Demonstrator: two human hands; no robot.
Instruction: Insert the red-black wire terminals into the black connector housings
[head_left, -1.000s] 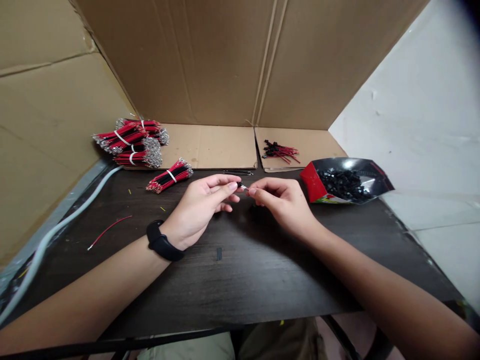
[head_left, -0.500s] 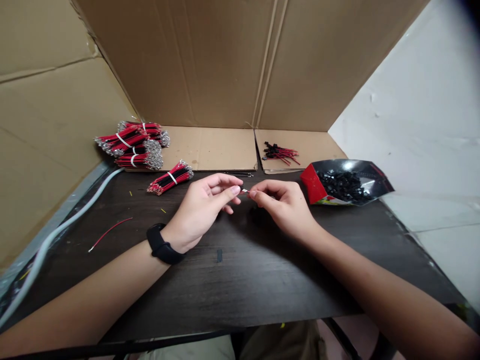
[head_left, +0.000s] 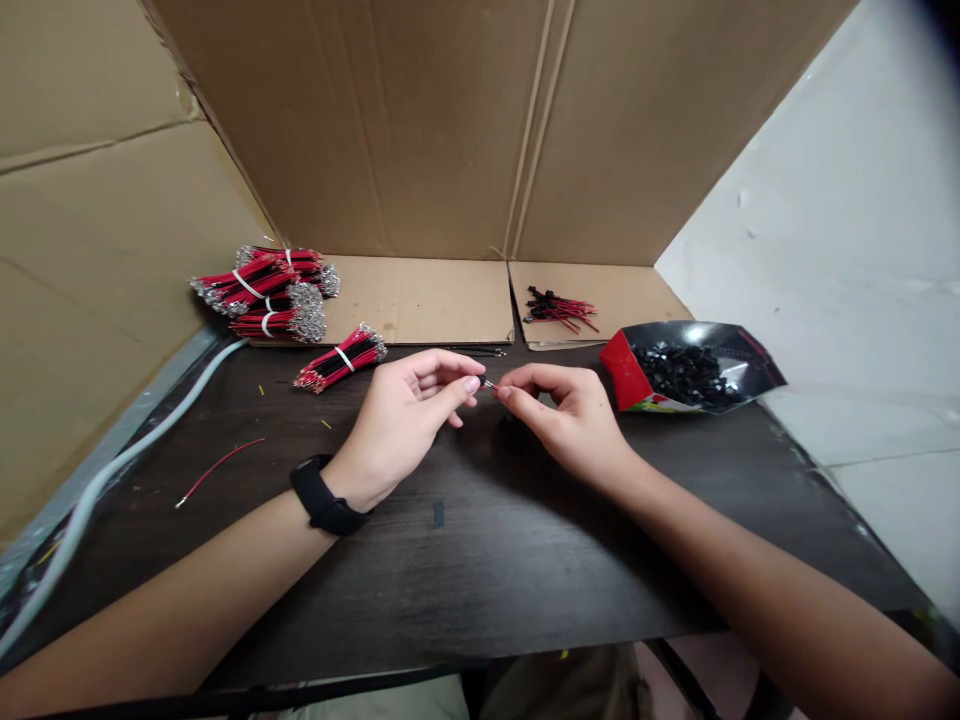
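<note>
Over the dark table, my left hand (head_left: 409,415) pinches a small black connector (head_left: 482,381) between thumb and forefinger; a black band is on that wrist. Facing it, my right hand (head_left: 566,410) grips a red wire (head_left: 495,388) by its end, with the metal tip at the connector. Whether the tip sits inside the connector is too small to tell. Beyond my left hand lies a tied bundle of red and black wires (head_left: 341,358). Several black wires (head_left: 480,351) lie just behind the hands.
More tied wire bundles (head_left: 262,290) are piled at the back left. Wires with black connectors (head_left: 561,309) lie on cardboard at the back right. A red and black box (head_left: 750,370) of black connectors stands right. One red wire (head_left: 217,468) lies at the left.
The metal tip held by my right hand has come closer to the connector in my left hand. Both hands keep nearly the same place.
</note>
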